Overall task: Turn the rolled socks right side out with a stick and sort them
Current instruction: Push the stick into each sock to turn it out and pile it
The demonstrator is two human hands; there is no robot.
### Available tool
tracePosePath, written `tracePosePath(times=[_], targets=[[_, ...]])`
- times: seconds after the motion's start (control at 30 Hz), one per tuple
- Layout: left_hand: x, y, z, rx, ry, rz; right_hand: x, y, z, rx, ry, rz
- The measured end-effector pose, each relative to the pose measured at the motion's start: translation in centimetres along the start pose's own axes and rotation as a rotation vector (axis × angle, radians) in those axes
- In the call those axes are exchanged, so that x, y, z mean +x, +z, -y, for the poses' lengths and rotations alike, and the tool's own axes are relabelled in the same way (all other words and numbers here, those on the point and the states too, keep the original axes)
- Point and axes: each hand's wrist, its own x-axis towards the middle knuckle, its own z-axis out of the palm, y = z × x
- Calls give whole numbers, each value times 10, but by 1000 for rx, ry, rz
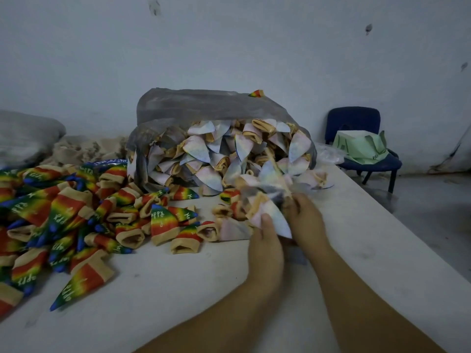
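Observation:
Both hands meet over the table's right half on a pale pastel rolled sock (270, 215) with a tan cuff. My left hand (266, 247) grips it from below, thumb on top. My right hand (304, 217) pinches its upper right side. The sock is blurred. Behind it a grey plastic bag (204, 105) lies open, spilling many pale rolled socks (224, 154). A pile of rainbow socks (63, 215) with tan cuffs covers the table's left side. No stick is in view.
The white table (178, 284) has its right edge running diagonally toward the near right. Beyond it stands a blue chair (356, 121) carrying a green bag (362, 146). Grey sacks (25, 133) lie at the far left by the wall.

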Motion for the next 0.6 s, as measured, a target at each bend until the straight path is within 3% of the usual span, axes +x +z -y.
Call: tracePosePath(times=[0.07, 0.13, 0.23, 0.33, 0.4, 0.6], targets=[[17, -14, -4, 3, 26, -47, -3, 17, 16, 43, -107, 109], [28, -30, -6, -30, 34, -65, -2, 18, 22, 39, -145, 99], [37, -46, -11, -65, -8, -48, 2, -3, 18, 83, -121, -92], [40, -56, -9, -32, 64, -23, 6, -20, 1, 52, -15, -232], [44, -62, -8, -94, 37, -73, 5, -19, -9, -12, 54, -168], [56, -74, -16, -298, 98, 50, -1, 8, 16, 36, -47, 102]])
